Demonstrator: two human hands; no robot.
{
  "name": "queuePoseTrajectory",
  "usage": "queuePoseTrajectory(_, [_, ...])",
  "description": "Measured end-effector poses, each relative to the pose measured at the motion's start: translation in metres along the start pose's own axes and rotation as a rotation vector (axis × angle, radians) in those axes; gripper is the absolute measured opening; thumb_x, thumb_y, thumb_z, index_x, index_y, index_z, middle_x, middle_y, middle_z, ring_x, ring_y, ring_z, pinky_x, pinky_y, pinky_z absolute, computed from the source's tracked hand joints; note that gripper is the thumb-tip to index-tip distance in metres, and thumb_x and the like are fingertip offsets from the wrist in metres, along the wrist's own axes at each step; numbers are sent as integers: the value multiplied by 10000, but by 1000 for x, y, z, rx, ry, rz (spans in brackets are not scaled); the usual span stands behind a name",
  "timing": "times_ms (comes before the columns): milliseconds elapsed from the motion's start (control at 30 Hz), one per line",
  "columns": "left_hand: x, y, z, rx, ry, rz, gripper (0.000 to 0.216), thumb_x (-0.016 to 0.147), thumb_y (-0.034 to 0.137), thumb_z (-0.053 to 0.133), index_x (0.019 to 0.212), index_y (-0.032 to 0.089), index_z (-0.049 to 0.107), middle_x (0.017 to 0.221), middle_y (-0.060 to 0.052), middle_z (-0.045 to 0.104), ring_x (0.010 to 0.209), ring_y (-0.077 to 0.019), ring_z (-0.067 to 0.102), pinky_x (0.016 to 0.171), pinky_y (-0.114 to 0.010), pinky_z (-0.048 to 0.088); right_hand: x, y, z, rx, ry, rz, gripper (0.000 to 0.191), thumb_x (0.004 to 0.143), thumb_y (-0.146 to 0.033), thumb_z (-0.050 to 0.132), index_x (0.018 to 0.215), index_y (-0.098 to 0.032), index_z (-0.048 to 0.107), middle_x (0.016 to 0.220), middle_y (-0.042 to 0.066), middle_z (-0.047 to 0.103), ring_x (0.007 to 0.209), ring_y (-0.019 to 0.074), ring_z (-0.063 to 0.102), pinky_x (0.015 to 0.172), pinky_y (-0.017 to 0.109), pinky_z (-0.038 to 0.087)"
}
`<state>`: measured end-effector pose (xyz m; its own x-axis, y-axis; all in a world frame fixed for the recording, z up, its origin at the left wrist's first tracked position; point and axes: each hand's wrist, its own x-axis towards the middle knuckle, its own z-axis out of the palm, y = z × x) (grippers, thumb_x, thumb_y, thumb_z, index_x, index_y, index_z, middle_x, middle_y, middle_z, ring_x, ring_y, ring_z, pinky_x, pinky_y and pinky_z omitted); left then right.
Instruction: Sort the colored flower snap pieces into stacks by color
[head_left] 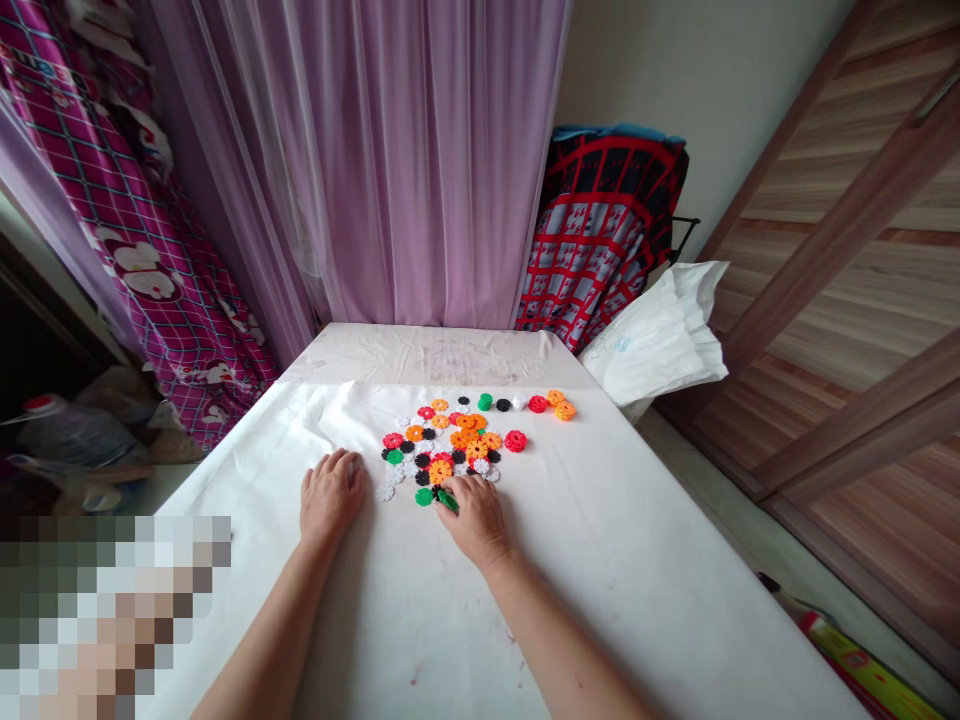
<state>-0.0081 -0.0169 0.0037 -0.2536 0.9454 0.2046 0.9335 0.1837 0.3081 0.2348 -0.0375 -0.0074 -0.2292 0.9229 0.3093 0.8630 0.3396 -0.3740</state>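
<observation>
My right hand (478,518) is at the near edge of a loose pile of flower-shaped plastic discs, its fingers closed on a green disc (448,500). Just left of it another green disc (424,496) lies flat. Orange discs (440,471), white discs (385,492), black discs (422,461) and red discs (393,440) overlap in the pile. Left of the pile, my left hand (331,492) rests palm down on the white cloth, fingers slightly bent; its underside is hidden.
Behind the pile stands a row of small stacks: green (486,401), black (504,405), white (518,402), red (537,404) and orange (565,411). Another red stack (516,441) sits nearer. A white bag (660,335) leans by the right edge of the cloth-covered table (615,560).
</observation>
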Motion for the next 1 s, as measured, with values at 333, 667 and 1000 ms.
queuePoseTrajectory(333, [-4,-1,-1,12,-34,9,477,993,370,340,1321,205,645,1496,-100,580,1433,-303,444,1181,-476,311,-16,9,-13,-14,-6,-2,254,828,-345,765,1067,-267,731,1044,41,718,1034,252,597,884,379,397])
queuePoseTrajectory(667, [18,-2,3,-28,-39,23,438,987,353,362,1283,253,669,1475,-87,602,1437,-287,448,1193,-533,282,-18,16,-1,-33,112,-79,145,843,-324,755,977,-271,745,937,27,718,908,223,610,816,355,398])
queuePoseTrajectory(1000, [29,-18,18,-52,-7,51,439,980,405,379,1265,266,682,1465,-82,613,1417,-289,469,1196,-534,281,89,91,-56,-206,193,89,213,937,-376,654,1052,-247,778,1073,74,743,1013,232,620,864,340,415])
